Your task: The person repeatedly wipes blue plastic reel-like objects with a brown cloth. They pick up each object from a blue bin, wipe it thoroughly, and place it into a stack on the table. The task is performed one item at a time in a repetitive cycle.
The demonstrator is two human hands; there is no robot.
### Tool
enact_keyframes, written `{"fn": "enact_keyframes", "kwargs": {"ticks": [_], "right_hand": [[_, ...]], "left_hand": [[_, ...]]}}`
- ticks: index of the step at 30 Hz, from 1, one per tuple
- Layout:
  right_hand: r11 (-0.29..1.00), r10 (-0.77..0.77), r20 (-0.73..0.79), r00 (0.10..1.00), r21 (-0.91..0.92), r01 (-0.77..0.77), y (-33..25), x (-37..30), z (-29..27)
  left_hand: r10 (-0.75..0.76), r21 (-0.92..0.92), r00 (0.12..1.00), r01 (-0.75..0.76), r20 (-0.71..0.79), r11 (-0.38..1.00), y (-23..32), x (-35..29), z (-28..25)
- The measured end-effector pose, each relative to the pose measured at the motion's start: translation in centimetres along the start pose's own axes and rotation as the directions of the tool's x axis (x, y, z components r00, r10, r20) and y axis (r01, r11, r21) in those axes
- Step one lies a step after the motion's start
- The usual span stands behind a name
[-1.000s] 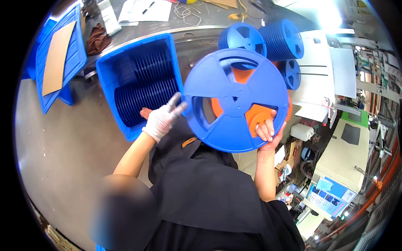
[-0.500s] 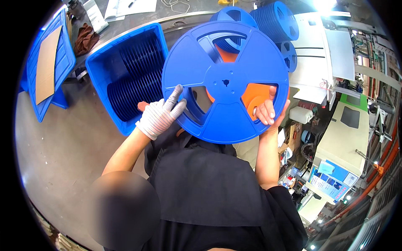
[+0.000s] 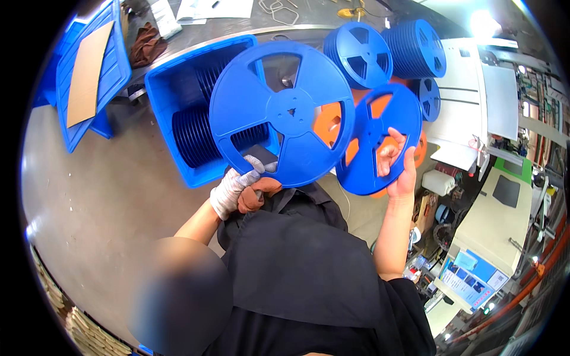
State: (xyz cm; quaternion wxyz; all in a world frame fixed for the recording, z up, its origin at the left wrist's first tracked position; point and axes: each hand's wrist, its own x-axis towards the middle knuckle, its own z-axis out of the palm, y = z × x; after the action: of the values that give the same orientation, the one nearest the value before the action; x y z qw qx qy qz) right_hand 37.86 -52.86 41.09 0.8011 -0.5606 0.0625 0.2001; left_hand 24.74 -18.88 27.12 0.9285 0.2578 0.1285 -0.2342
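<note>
pinching front disc [image 3: 297,121] by lower rim in gloved left hand [image 3: 236,188], plus brown cloth [image 3: 254,198], seen face-on, overlapping right edge of blue bin [image 3: 169,98], gripping second disc [image 3: 373,130] through cutout with right hand [image 3: 399,167], tilted with long axis slanting up rightward, with rows of dark discs [image 3: 199,139] inside bin

Glare from upper-right lamp [image 3: 484,25]

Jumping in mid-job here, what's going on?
A person's gloved left hand grips a blue disc by its lower edge, with a bunched brown cloth at that hand. The bare right hand holds a second disc, tilted. Behind the first, a blue bin contains rows of discs; a reel stack stands farther back to the right.
</note>
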Motion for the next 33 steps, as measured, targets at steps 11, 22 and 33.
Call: {"fn": "enact_keyframes", "kwargs": {"ticks": [11, 22, 33], "right_hand": [[0.979, 0.138, -0.387, 0.912, -0.085, -0.184, 2.3, -0.5, -1.1], [0.996, 0.065, -0.162, 0.985, 0.067, -0.055, 3.8, 1.1, 5.1], [0.953, 0.007, -0.081, 0.997, 0.303, 0.019, 2.4, -1.2, 6.1]], "left_hand": [[-0.03, -0.108, 0.999, 0.027, -0.034, 0.994, -0.6, -0.9, -3.7], [0.461, 0.997, 0.884, -0.067, 0.08, -0.044, 0.8, 0.0, 2.7], [0.431, 0.77, 0.777, -0.107, 0.46, -0.629, 3.4, -0.5, 1.9]]}}
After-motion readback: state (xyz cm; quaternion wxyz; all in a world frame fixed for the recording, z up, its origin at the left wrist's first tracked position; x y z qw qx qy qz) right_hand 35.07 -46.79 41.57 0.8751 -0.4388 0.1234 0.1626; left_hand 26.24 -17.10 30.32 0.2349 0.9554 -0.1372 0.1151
